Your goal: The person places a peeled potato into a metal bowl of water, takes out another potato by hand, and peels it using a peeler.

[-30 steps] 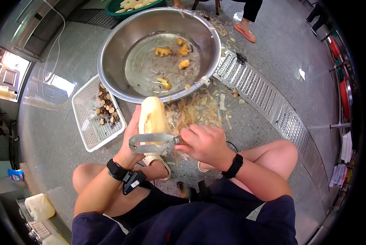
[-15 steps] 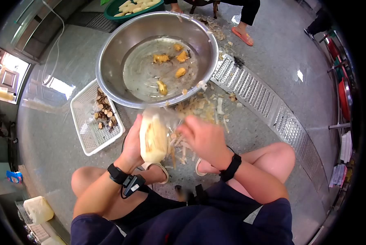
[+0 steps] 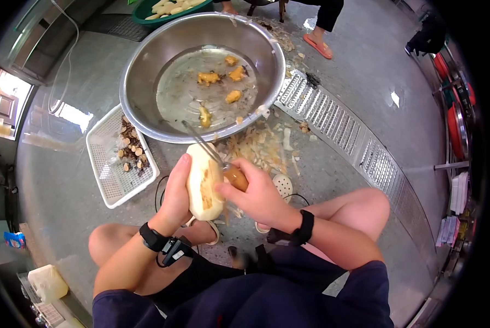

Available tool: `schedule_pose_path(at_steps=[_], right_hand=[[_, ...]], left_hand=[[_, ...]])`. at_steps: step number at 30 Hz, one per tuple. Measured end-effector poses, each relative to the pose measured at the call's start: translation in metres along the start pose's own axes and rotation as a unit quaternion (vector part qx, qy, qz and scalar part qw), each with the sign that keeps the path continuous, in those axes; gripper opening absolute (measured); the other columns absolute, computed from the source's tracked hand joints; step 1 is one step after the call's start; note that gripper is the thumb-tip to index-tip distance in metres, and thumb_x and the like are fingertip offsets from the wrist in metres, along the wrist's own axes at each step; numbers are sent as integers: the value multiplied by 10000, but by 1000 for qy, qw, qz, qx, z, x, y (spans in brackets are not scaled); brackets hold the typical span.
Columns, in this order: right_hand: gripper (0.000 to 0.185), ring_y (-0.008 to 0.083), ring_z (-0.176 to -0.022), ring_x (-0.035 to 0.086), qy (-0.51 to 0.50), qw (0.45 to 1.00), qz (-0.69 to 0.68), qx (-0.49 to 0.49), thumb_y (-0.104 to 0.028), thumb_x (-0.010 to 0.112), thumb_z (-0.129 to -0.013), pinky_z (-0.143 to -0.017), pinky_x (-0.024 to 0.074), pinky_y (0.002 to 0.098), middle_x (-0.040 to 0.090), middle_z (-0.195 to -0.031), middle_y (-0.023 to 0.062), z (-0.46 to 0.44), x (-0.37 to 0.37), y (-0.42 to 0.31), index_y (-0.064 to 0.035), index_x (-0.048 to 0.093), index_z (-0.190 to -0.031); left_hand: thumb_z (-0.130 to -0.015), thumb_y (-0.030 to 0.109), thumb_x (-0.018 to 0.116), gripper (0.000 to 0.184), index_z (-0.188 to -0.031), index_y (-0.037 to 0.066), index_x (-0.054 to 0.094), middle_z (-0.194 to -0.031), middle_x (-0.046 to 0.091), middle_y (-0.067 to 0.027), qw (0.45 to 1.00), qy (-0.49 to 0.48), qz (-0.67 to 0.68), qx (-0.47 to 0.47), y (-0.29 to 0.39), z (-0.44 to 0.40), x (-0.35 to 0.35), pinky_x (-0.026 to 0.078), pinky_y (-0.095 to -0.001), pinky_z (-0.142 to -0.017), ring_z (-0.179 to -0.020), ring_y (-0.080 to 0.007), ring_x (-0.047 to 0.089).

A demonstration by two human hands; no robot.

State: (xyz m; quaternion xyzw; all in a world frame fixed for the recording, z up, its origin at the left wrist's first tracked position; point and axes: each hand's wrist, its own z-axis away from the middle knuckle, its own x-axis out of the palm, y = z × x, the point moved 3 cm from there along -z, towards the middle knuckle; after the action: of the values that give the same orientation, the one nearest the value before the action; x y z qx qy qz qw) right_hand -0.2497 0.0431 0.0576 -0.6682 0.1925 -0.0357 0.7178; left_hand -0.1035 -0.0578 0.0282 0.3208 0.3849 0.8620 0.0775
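Observation:
A thick pale peeled root point(image 3: 205, 188) with a brown patch stands between my hands. My left hand point(image 3: 175, 191) is wrapped round its left side. My right hand point(image 3: 253, 191) grips the brown handle of a metal peeler point(image 3: 202, 143), whose blade lies across the root's upper end. Just beyond is a large metal basin point(image 3: 138, 82) with shallow water and several yellow-orange ginger-like pieces point(image 3: 208, 78). Pale peelings point(image 3: 261, 150) litter the floor between the basin and my feet.
At the left, a white basket point(image 3: 104, 177) holds brown cut pieces. A metal drain grate point(image 3: 340, 117) runs to the right. Behind the basin are a green tub point(image 3: 189, 10) of pale roots and a person's sandalled foot point(image 3: 317, 44). A white jug point(image 3: 47, 283) stands lower left.
The peeler has swung from lying level across the root to a slant over its upper end, blurred in between. The root's brown patch has turned rightward. The view has shifted slightly.

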Motion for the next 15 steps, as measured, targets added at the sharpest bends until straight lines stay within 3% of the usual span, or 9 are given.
schedule_pose_path(at_steps=[1, 5, 7, 10, 12, 13, 15], right_hand=[[423, 245, -839, 692, -21, 998, -28, 46, -335, 715, -951, -753, 527, 384, 696, -910, 176, -1, -1, 1, 9, 613, -1174], [395, 278, -771, 684, 1, 995, 11, 94, -322, 703, -954, -693, 517, 385, 701, -909, 171, -6, -12, 21, 8, 608, -1148], [374, 308, -741, 682, 20, 996, 42, 76, -322, 693, -959, -659, 513, 393, 706, -912, 160, -8, -19, 21, 8, 607, -1112], [340, 331, -708, 674, -15, 994, 106, 8, -338, 703, -948, -605, 510, 399, 696, -893, 125, 6, -18, -2, -17, 622, -1027], [323, 308, -705, 678, -18, 968, 214, -133, -352, 716, -931, -575, 506, 396, 683, -876, 97, 13, -12, -4, -47, 631, -995], [315, 297, -703, 679, -17, 942, 265, -203, -359, 722, -923, -560, 504, 394, 677, -868, 83, 14, -11, -7, -62, 636, -979], [297, 265, -677, 670, -25, 918, 318, -234, -361, 733, -905, -547, 499, 378, 655, -843, 70, 15, -10, -10, -88, 639, -974]], left_hand=[[-1068, 602, 330, 637, -1259, 57, 598, -1062, 699, -134, 1000, 18, 1, -4, 2, 2, 4, 611, -390, -786, -930, -282, 720], [-1040, 660, 328, 696, -1252, 55, 599, -992, 704, -146, 999, 6, 27, -32, 7, -1, -9, 624, -442, -677, -769, -329, 727], [-1045, 642, 339, 673, -1252, 56, 600, -1001, 703, -139, 998, 11, 54, -36, 11, -2, -11, 622, -441, -732, -821, -323, 729], [-1058, 598, 357, 630, -1271, 55, 597, -1036, 706, -135, 995, 65, 74, -15, 14, -1, -6, 608, -438, -827, -909, -307, 727], [-1074, 526, 390, 565, -1318, 55, 584, -1107, 711, -134, 994, 83, 67, -27, 16, 1, -10, 573, -430, -938, -1015, -275, 713], [-1076, 518, 399, 560, -1328, 52, 579, -1116, 712, -132, 996, 67, 60, -19, 17, 2, -13, 580, -421, -921, -1005, -262, 717], [-1079, 509, 415, 552, -1338, 47, 573, -1119, 714, -125, 998, 47, 50, 3, 17, 2, -15, 591, -403, -893, -987, -241, 723]])
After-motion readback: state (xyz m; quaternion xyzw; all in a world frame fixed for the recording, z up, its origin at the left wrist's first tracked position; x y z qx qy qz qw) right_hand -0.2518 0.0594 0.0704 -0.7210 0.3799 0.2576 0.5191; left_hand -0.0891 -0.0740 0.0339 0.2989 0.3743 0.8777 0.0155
